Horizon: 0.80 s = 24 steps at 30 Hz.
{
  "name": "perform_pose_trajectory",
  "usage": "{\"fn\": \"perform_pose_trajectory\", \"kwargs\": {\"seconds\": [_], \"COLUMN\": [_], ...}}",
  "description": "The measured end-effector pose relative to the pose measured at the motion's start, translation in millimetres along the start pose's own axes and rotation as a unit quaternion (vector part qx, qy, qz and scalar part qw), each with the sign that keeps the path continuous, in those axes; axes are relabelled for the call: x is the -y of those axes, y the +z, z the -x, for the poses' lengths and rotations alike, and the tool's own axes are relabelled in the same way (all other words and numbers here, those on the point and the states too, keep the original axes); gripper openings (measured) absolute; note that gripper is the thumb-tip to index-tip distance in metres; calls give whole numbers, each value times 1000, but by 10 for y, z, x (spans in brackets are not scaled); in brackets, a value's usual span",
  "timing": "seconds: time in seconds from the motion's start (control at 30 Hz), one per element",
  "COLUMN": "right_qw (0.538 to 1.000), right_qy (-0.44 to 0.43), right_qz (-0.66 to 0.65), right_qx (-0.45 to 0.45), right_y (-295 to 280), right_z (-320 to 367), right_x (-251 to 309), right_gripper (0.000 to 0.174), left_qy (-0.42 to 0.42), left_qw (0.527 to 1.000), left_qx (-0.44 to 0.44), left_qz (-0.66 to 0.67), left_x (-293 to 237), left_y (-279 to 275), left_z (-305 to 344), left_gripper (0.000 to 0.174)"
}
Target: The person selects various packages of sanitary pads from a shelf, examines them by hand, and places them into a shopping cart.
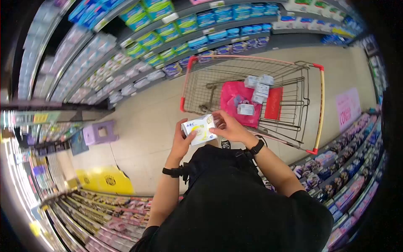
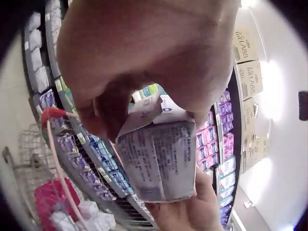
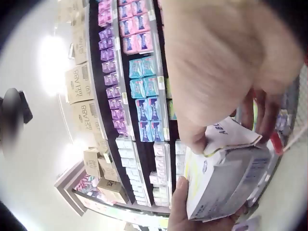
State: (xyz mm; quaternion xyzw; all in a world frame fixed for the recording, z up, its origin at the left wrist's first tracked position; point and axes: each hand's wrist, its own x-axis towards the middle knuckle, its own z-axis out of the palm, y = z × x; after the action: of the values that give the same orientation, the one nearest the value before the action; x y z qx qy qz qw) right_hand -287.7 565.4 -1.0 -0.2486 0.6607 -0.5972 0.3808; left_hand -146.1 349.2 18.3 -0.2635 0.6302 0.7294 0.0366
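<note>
A white pack of sanitary pads (image 1: 199,128) marked ABC, with yellow print, is held in front of the torso. My left hand (image 1: 181,140) grips its left side, thumb across the front. At the opposite side, my right hand (image 1: 230,128) grips the upper right corner with fingers and thumb. In the left wrist view the pack (image 2: 159,163) turns its grey side with rows of small print toward the camera. The right wrist view shows the pack's end (image 3: 231,185) and a raised flap at its top, near the right hand (image 3: 226,72).
A wire shopping cart (image 1: 294,105) with red corners stands just ahead, holding a pink bag (image 1: 231,98) and several small white packs (image 1: 262,89). Stocked shelves (image 1: 168,35) line both sides of the aisle. A purple stool (image 1: 100,133) and yellow floor sign (image 1: 105,179) lie to the left.
</note>
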Motion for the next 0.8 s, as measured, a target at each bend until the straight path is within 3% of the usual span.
{"fn": "perform_pose_trajectory", "kwargs": {"seconds": [0.1, 0.13, 0.23, 0.33, 0.37, 0.4, 0.5, 0.53, 0.63, 0.77, 0.8], "right_qw": [999, 995, 996, 987, 988, 988, 985, 985, 980, 981, 982], "right_qy": [-7, 0, -28, 0, -28, -58, -102, -109, -140, -133, -128], "right_qz": [-50, -97, -73, -111, -84, -57, 15, 27, 59, 68, 74], "right_qx": [7, 5, 39, 118, 127, 135, 136, 134, 131, 122, 121], "right_y": [378, 511, 856, 1199, 1316, 1416, 1871, 2062, 2652, 3636, 3903], "right_z": [35, 19, -176, -413, -521, -621, -861, -937, -1245, -1589, -1757], "right_x": [-310, -201, -151, 280, 341, 359, 559, 586, 582, 423, 557], "right_gripper": [55, 46, 39, 38, 38, 38, 38, 39, 42, 48, 49], "left_qy": [56, 76, 148, 146, 152, 176, 240, 256, 233, 175, 198], "left_qw": [996, 990, 956, 953, 952, 934, 835, 825, 811, 839, 836], "left_qx": [-72, -89, -207, -252, -253, -292, -379, -402, -438, -436, -437], "left_qz": [12, -76, -143, -88, -77, -103, -318, -305, -311, -276, -265], "left_x": [205, 217, 55, 96, 112, 73, -28, -58, 5, 106, 2], "left_y": [-84, -208, -427, -701, -833, -888, -1267, -1406, -1960, -2964, -3217], "left_z": [439, 554, 932, 1233, 1242, 1287, 1443, 1473, 1547, 1689, 1770], "left_gripper": [78, 82, 82, 67, 63, 49, 45, 41, 38, 32, 31]}}
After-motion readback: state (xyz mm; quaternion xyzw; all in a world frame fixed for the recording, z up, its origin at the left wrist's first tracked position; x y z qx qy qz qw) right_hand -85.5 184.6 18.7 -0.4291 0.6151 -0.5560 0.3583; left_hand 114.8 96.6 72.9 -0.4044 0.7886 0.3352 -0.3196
